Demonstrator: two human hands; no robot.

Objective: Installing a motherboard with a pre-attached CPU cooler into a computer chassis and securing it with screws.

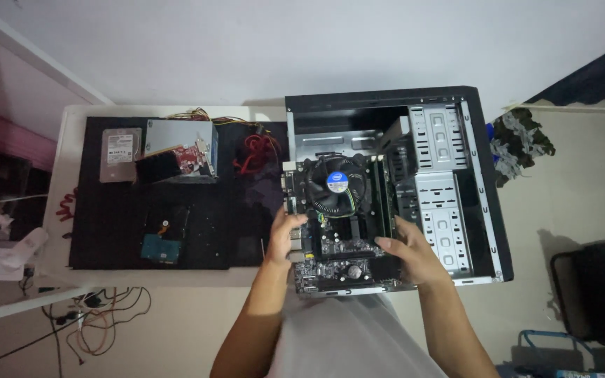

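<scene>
An open black computer case (488, 210) lies on its side at the right end of the table. A dark motherboard (341, 248) with a round black cooler fan (336, 183) is held over the case's opening. My left hand (285, 234) grips the board's left edge. My right hand (411, 252) grips its right edge beside the memory slots. Silver drive bays (437, 178) fill the right part of the case.
A black mat (106, 238) covers the white table (64, 140). On the mat lie a silver hard drive (120, 154), a grey power supply (176, 136) with a red card (190, 162), red cables (257, 154) and a small blue drive (161, 248). Loose wires (99, 315) trail on the floor.
</scene>
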